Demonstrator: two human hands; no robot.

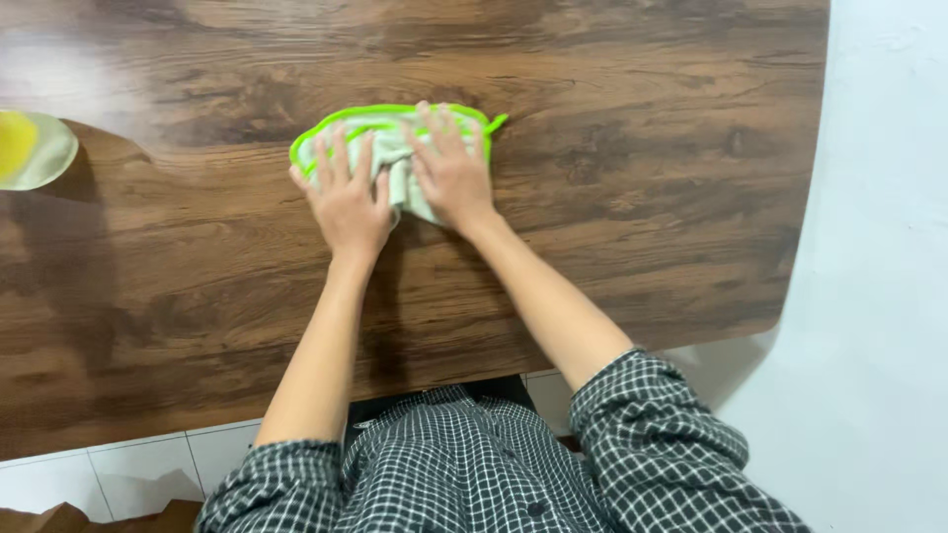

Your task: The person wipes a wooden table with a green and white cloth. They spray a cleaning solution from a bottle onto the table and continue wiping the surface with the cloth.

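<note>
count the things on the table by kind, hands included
hands: 2, left hand and right hand, both flat on the cloth
cloth, pale with a green edge: 1
yellow round thing at the table edge: 1
total: 4

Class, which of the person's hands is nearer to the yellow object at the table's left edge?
Left. The left hand lies on the cloth, closer to the yellow object; the right hand lies farther away.

Colours on a dark wood table

A pale grey-white cloth [395, 148] edged in bright green is lying on a dark brown table [642, 178] that is showing streaky wood grain; a yellow and cream object [30, 148] is sitting at the left edge, black-and-white checked sleeves [652, 424] are showing below, and white floor tiles [138, 464] are peeking out beneath.
</note>
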